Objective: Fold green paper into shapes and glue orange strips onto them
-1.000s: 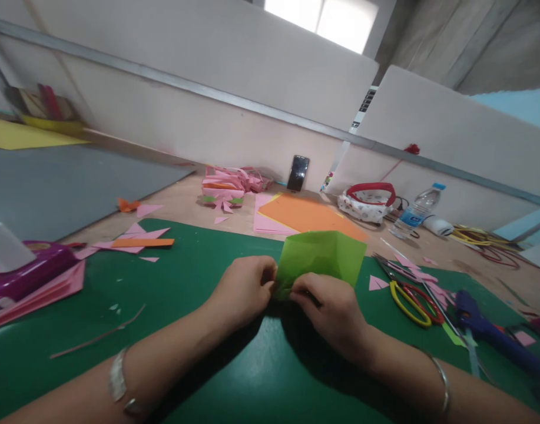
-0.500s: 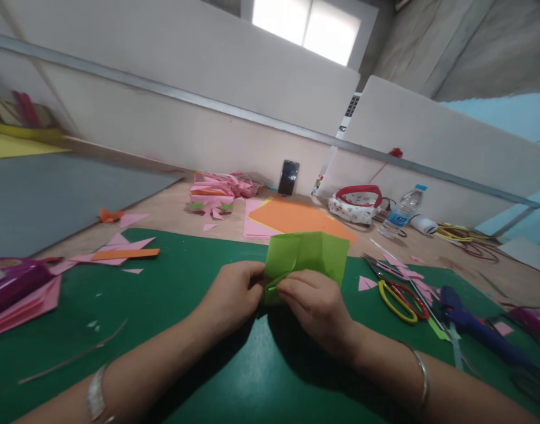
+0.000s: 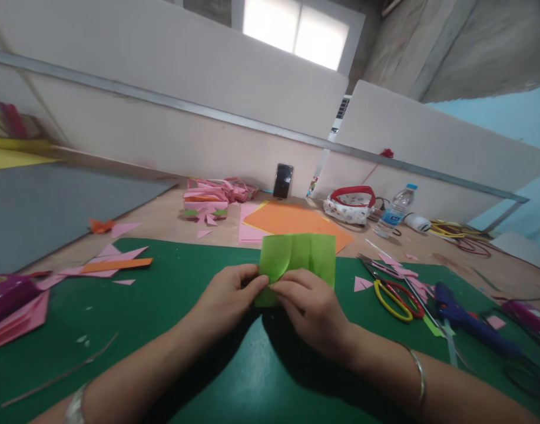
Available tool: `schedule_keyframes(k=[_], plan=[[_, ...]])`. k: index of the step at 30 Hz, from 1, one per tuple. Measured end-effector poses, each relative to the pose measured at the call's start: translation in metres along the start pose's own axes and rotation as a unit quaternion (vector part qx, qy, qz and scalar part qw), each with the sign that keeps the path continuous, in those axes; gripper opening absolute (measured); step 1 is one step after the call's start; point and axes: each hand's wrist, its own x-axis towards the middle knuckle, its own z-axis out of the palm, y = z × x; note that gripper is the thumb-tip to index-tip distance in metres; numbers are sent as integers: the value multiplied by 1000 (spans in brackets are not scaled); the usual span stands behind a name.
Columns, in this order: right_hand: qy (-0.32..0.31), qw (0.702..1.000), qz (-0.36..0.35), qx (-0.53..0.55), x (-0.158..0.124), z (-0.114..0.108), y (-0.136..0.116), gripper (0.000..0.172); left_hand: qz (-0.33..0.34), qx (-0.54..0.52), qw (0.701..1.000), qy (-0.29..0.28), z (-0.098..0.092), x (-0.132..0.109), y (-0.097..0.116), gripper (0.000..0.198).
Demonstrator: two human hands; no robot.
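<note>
— what've you got there?
— Light-green paper (image 3: 321, 252), just below centre frame lol. My left hand (image 3: 229, 292) and right hand (image 3: 314, 303) are both pinching its lower left part.
— and around it?
— Green mat (image 3: 185, 277) below, scissors (image 3: 378, 285) right, smartphone (image 3: 282, 181) above centre.

Smartphone (image 3: 282, 181), dark-screened, propped beside pale wall panel (image 3: 247, 152); patterned white pouch (image 3: 347, 212), red-trimmed; clear water bottle (image 3: 394, 213), blue-capped, standing; yellow and red cables (image 3: 453, 229), loosely coiled; yellow sheet (image 3: 13, 158), lying on grey board (image 3: 75, 200); two-paned window (image 3: 322, 38), brightly lit
</note>
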Motion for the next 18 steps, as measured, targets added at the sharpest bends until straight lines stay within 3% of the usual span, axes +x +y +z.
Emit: schedule_keyframes(k=[6, 10, 12, 13, 15, 18], plan=[[26, 999, 19, -31, 5, -15, -2, 15, -13, 9, 999, 29, 2, -1, -4, 33], [144, 983, 32, -106, 16, -50, 16, 14, -37, 25, 998, 47, 0, -4, -1, 30], [167, 977, 110, -80, 19, -70, 32, 18, -48, 34, 996, 70, -3, -3, 1, 29], [139, 976, 167, -25, 20, -77, 40, 21, -51, 37, 994, 84, -4, -3, 1, 28], [22, 958, 257, 124, 19, -85, 54, 27, -54, 41, 991, 113, -7, 0, 0, 27], [-125, 913, 288, 262, 14, -77, 59, 29, -59, 39, 987, 147, -10, 3, -4, 27]])
